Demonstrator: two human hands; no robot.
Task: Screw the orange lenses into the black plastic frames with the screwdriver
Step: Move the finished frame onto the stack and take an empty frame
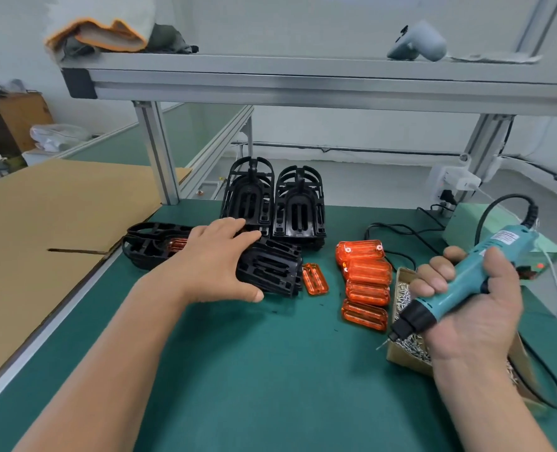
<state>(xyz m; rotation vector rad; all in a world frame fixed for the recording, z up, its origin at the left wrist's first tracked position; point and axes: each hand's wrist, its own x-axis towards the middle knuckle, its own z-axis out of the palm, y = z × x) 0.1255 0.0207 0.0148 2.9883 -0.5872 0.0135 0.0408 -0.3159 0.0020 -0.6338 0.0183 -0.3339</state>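
Note:
My left hand (pixel 215 262) grips a black plastic frame (pixel 270 270) lying on the green mat, thumb at its near edge and fingers over its top. An orange lens (pixel 315 278) lies flat just right of that frame. Left of the hand lies another black frame (pixel 150 244) with an orange lens inside it. Two stacks of black frames (pixel 298 207) stand behind. Several orange lenses (pixel 366 282) lie in a column at centre right. My right hand (pixel 472 308) grips the teal electric screwdriver (pixel 449 288), its bit pointing down-left over a cardboard box of screws (pixel 404 321).
An aluminium shelf frame (pixel 303 86) spans overhead, its post (pixel 159 158) standing at the mat's back left. Brown cardboard (pixel 42 230) covers the table on the left. The screwdriver's black cable (pixel 544 380) loops at the right, near a green power box (pixel 485 230).

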